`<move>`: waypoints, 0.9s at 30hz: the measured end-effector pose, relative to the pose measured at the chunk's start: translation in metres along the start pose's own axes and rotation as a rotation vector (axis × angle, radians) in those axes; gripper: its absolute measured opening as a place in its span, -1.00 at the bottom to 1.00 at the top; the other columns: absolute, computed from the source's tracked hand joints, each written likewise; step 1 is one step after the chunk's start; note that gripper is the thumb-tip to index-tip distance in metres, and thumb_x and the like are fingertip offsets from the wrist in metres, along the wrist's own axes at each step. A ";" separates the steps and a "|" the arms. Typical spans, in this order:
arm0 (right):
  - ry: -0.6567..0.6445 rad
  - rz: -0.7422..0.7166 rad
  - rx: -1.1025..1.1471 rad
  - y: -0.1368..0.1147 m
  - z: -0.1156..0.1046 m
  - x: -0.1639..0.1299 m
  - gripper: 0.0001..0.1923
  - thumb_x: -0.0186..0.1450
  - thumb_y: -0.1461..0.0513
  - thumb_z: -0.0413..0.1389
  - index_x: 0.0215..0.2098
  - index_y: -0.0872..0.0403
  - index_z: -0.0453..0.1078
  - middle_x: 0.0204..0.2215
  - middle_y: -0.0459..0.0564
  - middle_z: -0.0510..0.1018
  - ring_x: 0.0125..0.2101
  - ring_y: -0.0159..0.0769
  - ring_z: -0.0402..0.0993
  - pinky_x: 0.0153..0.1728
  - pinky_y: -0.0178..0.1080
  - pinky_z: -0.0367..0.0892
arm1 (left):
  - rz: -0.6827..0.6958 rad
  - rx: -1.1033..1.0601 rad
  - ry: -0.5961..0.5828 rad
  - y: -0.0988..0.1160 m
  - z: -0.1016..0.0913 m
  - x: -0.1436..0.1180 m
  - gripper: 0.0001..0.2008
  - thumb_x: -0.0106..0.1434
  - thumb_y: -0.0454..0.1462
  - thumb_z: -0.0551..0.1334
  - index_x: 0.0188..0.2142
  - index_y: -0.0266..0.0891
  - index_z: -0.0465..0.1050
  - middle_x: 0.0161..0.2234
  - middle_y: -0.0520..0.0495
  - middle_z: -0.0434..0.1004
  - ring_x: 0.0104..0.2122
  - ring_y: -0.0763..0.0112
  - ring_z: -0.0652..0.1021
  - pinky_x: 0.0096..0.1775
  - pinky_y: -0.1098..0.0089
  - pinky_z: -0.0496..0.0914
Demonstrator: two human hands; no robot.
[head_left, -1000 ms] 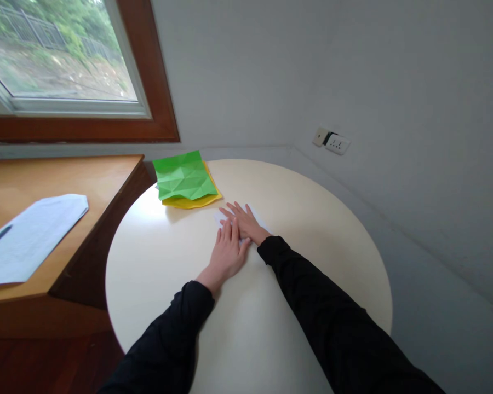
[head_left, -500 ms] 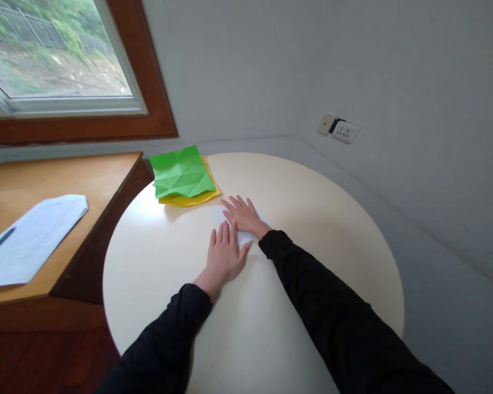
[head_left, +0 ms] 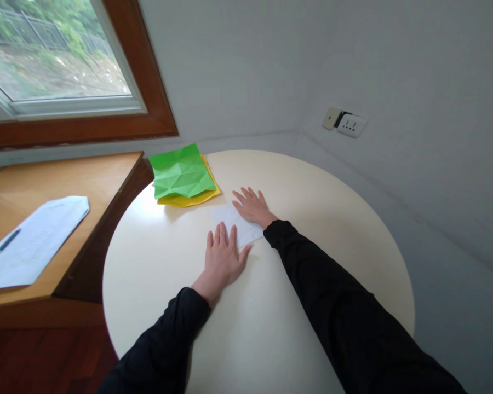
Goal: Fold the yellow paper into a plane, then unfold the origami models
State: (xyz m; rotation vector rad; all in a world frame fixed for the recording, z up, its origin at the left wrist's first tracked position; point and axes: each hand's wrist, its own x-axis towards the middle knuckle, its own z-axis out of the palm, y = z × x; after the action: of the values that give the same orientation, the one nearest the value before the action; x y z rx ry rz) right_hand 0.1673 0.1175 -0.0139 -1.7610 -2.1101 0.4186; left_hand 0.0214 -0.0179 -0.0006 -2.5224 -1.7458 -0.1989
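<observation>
A small sheet of white paper (head_left: 243,229) lies flat on the round cream table (head_left: 156,284). My left hand (head_left: 222,260) rests palm down at its near left edge, fingers outstretched and fingertips on the paper. Across the far right part of the sheet, my right hand (head_left: 252,207) lies flat with its fingers spread, covering some of it. Neither hand grips anything. Beyond them, a creased green paper (head_left: 183,172) sits on top of a yellow paper (head_left: 189,201) near the table's far left edge.
On the left, a wooden desk (head_left: 102,175) stands close to the round table. It carries white paper sheets (head_left: 45,235) with a pen (head_left: 6,242) on them. A window (head_left: 66,54) and a wall socket (head_left: 352,125) are behind.
My right hand has slid right and slightly away from my left hand, uncovering more of the white paper between them. My left hand has barely moved.
</observation>
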 end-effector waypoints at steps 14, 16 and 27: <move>-0.001 0.125 -0.279 0.004 -0.007 0.003 -0.44 0.37 0.00 -0.36 0.30 -0.10 -0.11 0.32 -0.05 -0.09 0.29 -0.15 -0.25 0.21 0.12 -0.32 | -0.010 0.066 -0.010 -0.015 -0.003 -0.020 -0.38 0.34 -0.02 -0.16 0.24 -0.37 0.07 0.25 -0.34 0.06 0.24 0.07 0.12 0.19 0.02 0.02; 0.001 0.127 -0.282 0.003 -0.008 0.002 -0.44 0.37 0.01 -0.37 0.30 -0.09 -0.11 0.32 -0.05 -0.09 0.29 -0.16 -0.25 0.21 0.11 -0.32 | -0.009 0.061 -0.030 -0.019 -0.004 -0.029 -0.38 0.34 -0.03 -0.16 0.24 -0.40 0.06 0.25 -0.33 0.05 0.24 0.07 0.11 0.19 0.01 0.03; 0.041 0.113 -0.279 -0.001 -0.008 0.000 -0.45 0.37 0.01 -0.34 0.28 -0.07 -0.07 0.31 -0.02 -0.04 0.27 -0.11 -0.19 0.19 0.13 -0.28 | 0.152 -0.115 0.057 -0.043 -0.046 0.007 -0.41 0.36 -0.04 -0.21 0.20 -0.40 0.11 0.24 -0.26 0.10 0.25 0.22 0.10 0.24 0.09 -0.07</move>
State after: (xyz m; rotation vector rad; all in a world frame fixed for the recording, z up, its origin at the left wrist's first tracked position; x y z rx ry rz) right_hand 0.1700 0.1169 -0.0063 -2.0301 -2.1307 0.1183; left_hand -0.0194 -0.0019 0.0447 -2.6863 -1.5563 -0.3675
